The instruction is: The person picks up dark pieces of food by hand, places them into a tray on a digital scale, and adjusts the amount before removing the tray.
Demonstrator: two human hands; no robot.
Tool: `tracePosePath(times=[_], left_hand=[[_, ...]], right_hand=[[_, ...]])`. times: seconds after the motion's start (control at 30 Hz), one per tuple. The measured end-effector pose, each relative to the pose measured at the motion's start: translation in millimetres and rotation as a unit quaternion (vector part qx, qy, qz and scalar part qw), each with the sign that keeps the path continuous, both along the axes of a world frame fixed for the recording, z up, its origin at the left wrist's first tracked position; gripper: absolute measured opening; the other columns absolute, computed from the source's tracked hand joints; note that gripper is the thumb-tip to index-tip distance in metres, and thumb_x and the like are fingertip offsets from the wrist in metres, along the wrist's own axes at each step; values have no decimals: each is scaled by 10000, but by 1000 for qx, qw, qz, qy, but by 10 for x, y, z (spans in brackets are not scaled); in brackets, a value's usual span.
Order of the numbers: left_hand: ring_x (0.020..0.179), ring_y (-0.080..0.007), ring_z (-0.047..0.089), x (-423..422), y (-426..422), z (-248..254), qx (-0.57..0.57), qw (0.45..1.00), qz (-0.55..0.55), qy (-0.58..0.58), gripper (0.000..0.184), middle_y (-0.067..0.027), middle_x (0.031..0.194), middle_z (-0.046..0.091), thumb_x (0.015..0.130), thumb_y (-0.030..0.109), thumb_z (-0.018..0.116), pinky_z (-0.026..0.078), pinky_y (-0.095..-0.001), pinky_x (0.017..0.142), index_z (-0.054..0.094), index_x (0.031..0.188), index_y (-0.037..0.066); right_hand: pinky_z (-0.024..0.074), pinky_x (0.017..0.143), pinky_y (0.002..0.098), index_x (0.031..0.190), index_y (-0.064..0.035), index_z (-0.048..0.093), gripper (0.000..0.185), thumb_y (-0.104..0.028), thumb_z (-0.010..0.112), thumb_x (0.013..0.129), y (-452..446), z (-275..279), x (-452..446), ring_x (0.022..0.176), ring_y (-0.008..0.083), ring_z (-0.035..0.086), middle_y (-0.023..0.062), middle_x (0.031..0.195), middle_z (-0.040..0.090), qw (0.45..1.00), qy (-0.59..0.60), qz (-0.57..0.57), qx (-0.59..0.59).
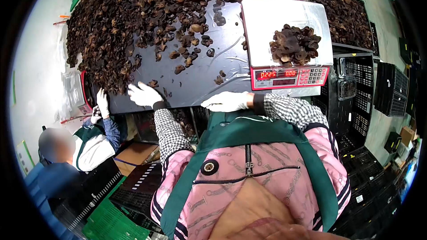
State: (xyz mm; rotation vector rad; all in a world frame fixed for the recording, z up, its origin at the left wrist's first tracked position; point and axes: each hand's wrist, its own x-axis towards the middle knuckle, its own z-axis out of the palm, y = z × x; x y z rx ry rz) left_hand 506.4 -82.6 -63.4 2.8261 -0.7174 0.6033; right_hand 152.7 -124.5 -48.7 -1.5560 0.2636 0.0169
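My left hand [144,95], in a white glove, reaches over the near edge of the dark table with its fingers spread and nothing in them. It is close to the front of a wide heap of brown-black wood ear mushrooms [133,26]. A small loose piece [153,83] lies just beyond its fingertips. Also gloved, my right hand [226,102] rests at the table edge in front of my apron, fingers stretched out and holding nothing visible. Beyond it stands a red-and-white digital scale [284,11], its display reading 0.225. A pile of mushrooms [293,44] sits on its plate.
At the left, a co-worker's gloved hands [102,104] are at the table edge beside another scale [82,93]. Black crates [356,98] stand at the right, with clear plastic trays [347,80] in one. A mushroom-filled crate [342,15] is behind them. A green crate [113,220] lies lower left.
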Motion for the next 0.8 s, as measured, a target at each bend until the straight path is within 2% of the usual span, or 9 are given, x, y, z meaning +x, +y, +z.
tracePosePath(times=[0.03,0.07,0.13,0.27,0.4,0.53,0.73,0.77,0.8], left_hand=[[1196,-414,540,238,148,-218,-10,999,30,6,576,-234,1415,516,1036,456,410,488,-498,957,483,1447,59],[1200,-408,541,463,248,-462,-31,997,60,23,602,-240,1421,506,1039,491,390,467,-507,983,472,1455,63],[1269,-400,505,442,205,-443,-51,992,61,101,589,-241,1454,479,1052,462,398,415,-490,1063,461,1461,43],[1402,-351,402,373,-23,-393,-221,957,-91,165,543,-221,1518,429,1066,341,443,315,-416,1171,430,1468,-25],[1427,-323,386,400,-267,-257,-294,924,-113,219,531,-201,1551,398,1064,305,458,301,-390,1186,417,1475,-29],[1437,-328,370,477,-413,-213,-309,918,-119,216,549,-197,1560,383,1061,319,465,295,-406,1193,394,1492,-14],[1467,-342,305,739,-519,-327,-315,930,-105,160,590,-212,1581,332,1060,364,467,256,-445,1210,369,1509,-6],[1470,-350,296,777,-538,-356,-313,932,-96,158,594,-216,1585,323,1060,369,466,246,-452,1213,366,1512,-4],[1474,-357,287,796,-550,-350,-310,934,-86,155,599,-221,1590,313,1060,373,465,236,-459,1215,364,1515,-3]], right_hand=[[373,1142,384,1432,-83,517,444,-293,448,1048,-16,-134,93,1336,309,509,147,1442,548,998,15,32,-50],[374,1139,391,1428,-78,520,449,-304,451,1046,-50,-170,182,1332,317,509,154,1439,548,999,0,13,-47],[376,1134,405,1418,-68,525,461,-325,458,1041,-99,-186,360,1324,332,510,166,1434,547,999,-25,-24,-39],[397,1103,445,1411,-73,521,442,-265,474,1015,-153,-207,757,1264,378,531,181,1392,559,987,-71,-88,-110],[396,1067,450,1357,-46,551,469,-180,559,907,-202,-333,1154,1196,350,532,177,1295,590,924,-192,-134,-301],[396,1052,448,1393,-44,516,503,-160,541,904,-228,-302,1319,1154,344,540,193,1274,579,905,-171,-76,-383],[356,1115,451,1466,-61,444,580,-189,548,911,-216,-324,1486,1224,337,523,186,1302,570,857,-217,-76,-461],[345,1130,458,1471,-68,437,589,-193,556,908,-232,-315,1485,1256,332,514,187,1350,554,881,-162,-21,-444],[353,1122,456,1465,-67,445,586,-187,558,903,-226,-353,1486,1246,333,519,188,1345,556,877,-163,-37,-450]])
